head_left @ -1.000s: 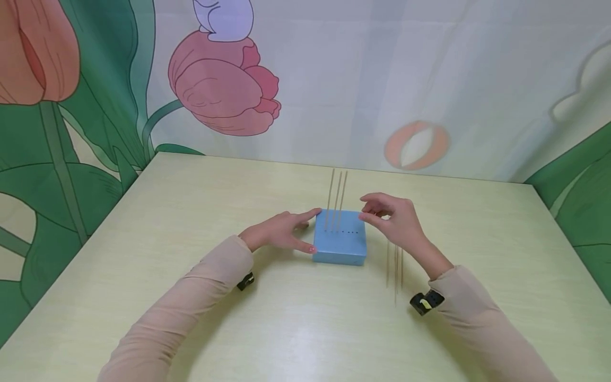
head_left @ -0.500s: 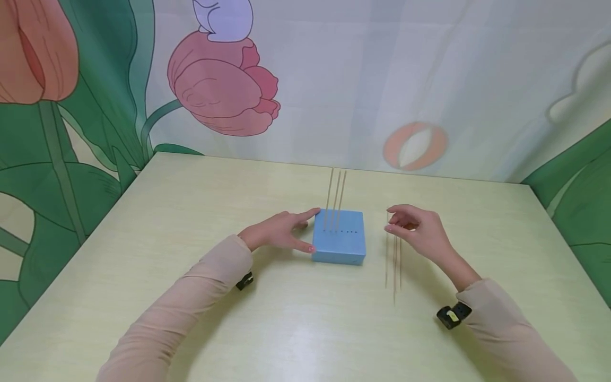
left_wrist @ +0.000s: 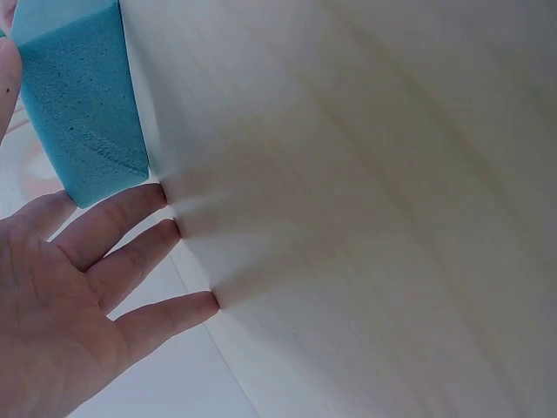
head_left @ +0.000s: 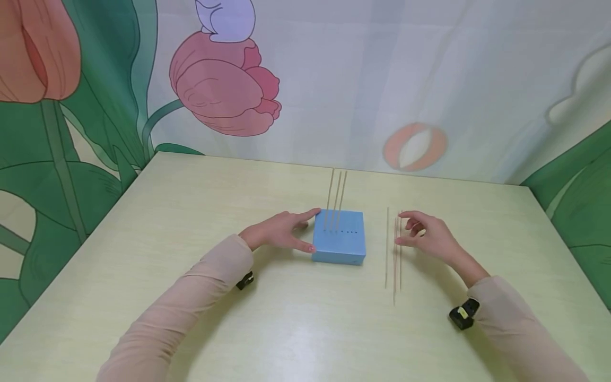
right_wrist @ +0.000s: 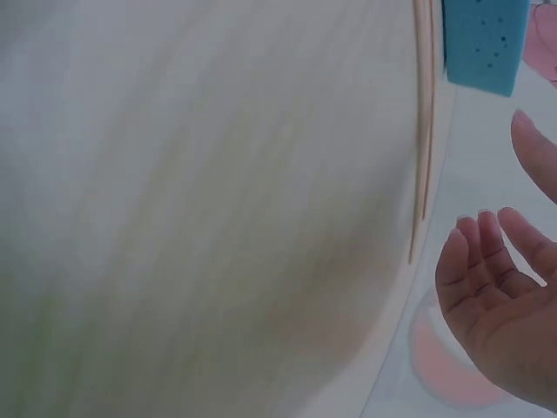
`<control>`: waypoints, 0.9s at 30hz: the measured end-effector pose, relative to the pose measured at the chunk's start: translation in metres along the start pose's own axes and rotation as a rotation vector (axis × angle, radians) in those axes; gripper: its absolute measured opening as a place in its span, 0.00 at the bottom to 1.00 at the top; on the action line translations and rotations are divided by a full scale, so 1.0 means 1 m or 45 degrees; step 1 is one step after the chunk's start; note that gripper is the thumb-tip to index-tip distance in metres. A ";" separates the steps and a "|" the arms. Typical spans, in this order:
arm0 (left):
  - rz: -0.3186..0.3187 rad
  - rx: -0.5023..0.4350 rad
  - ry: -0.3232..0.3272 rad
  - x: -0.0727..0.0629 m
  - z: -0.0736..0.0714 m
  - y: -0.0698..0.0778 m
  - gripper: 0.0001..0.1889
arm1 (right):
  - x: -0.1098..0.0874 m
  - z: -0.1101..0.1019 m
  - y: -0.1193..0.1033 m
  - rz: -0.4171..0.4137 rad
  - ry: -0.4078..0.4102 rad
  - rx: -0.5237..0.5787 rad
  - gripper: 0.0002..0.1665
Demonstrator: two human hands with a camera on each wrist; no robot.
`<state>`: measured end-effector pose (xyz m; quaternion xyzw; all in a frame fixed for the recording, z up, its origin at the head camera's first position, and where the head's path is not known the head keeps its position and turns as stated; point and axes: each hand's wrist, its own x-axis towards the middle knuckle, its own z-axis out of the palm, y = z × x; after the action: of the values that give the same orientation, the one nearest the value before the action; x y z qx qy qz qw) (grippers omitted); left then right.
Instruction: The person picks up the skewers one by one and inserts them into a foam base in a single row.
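Note:
A blue foam block [head_left: 339, 250] lies on the table, a row of small holes across its top. Three thin wooden sticks [head_left: 328, 201] stand upright in the holes at its left. My left hand [head_left: 282, 232] steadies the block's left side, thumb at the front corner and index finger at the back one; the other fingers [left_wrist: 144, 324] extend straight to the table in the left wrist view. To the block's right lie several loose sticks [head_left: 386, 254]. My right hand [head_left: 429, 237] hovers over their far ends, thumb and fingers apart with nothing between them.
The pale wooden table [head_left: 286, 329] runs back to a curtain [head_left: 324, 79] printed with flowers and leaves. A black wrist camera [head_left: 464, 314] sits at the right cuff, another [head_left: 245, 280] at the left.
My right hand has moved from the block's right edge rightward to the loose sticks, past the leftmost one. The left hand and block have stayed in place.

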<state>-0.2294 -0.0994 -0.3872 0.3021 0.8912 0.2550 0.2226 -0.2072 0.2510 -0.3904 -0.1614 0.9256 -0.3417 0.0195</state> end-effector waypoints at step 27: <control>-0.016 0.007 0.010 0.000 0.000 -0.001 0.50 | 0.034 -0.008 0.032 0.131 -0.348 -0.176 0.54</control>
<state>-0.2291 -0.1001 -0.3879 0.2963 0.8946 0.2523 0.2199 -0.2501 0.2687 -0.4021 -0.1598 0.9427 -0.2506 0.1515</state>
